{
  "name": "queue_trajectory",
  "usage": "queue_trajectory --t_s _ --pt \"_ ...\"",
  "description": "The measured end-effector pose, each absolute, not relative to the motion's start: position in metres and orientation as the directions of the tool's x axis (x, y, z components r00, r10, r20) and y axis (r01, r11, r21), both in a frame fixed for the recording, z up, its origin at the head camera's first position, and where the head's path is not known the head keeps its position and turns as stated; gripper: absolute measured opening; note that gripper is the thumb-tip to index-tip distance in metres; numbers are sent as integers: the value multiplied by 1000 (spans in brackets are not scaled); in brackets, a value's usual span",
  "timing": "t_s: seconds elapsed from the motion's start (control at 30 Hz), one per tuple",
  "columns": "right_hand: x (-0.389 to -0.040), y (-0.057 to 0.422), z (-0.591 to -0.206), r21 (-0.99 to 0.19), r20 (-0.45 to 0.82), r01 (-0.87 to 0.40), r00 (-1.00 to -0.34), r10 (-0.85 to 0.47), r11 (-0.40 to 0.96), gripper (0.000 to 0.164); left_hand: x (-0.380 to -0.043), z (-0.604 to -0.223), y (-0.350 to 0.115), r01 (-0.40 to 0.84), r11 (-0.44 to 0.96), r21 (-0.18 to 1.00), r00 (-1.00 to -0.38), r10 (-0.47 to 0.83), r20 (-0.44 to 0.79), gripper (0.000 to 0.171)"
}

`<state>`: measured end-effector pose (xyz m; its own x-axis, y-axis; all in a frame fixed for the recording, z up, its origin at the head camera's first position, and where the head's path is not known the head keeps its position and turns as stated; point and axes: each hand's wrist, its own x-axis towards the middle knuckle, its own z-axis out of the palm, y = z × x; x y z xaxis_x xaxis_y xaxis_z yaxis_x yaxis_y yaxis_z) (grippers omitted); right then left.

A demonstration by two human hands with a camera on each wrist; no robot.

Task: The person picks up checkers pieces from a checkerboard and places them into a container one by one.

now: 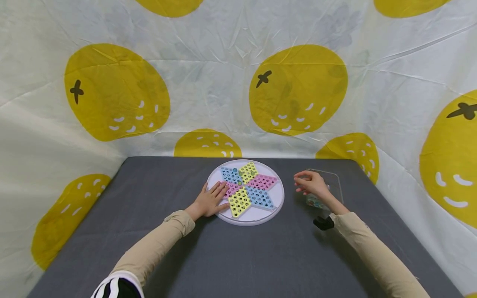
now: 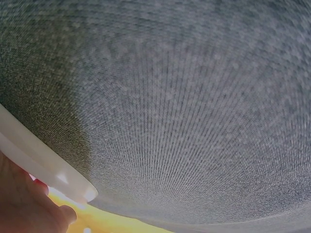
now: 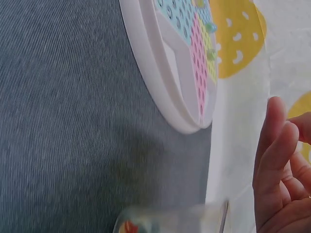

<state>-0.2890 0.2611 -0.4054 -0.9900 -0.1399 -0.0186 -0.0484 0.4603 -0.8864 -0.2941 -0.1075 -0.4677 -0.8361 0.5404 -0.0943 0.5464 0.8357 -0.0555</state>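
A round white Chinese checkers board (image 1: 277,203) with a star of pink, blue and yellow sections lies on the table. My left hand (image 1: 209,201) rests on its left edge, fingers spread over the pink part. A few glass marbles (image 3: 210,27) sit on the board's far part. My right hand (image 1: 314,185) hovers right of the board, over the near left side of a clear plastic box (image 1: 340,186). Its fingers are loosely bent, and nothing shows between thumb and fingertips. Colored marbles (image 1: 316,203) lie inside the box, partly hidden by the right hand and forearm.
The dark grey cloth-covered table (image 1: 246,260) extends around the board and box. Behind it hangs a white curtain (image 1: 208,95) with yellow fruit prints. A black strap piece (image 1: 323,223) sticks out at the right wrist, low over the table.
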Motion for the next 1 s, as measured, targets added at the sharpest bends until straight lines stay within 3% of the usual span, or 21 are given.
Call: queue_trajectory --t_s 1.0 --pt "-322 180 -432 -877 -60 -39 -980 -190 479 30 -293 -468 -107 541 838 -65 -840 535 -96 68"
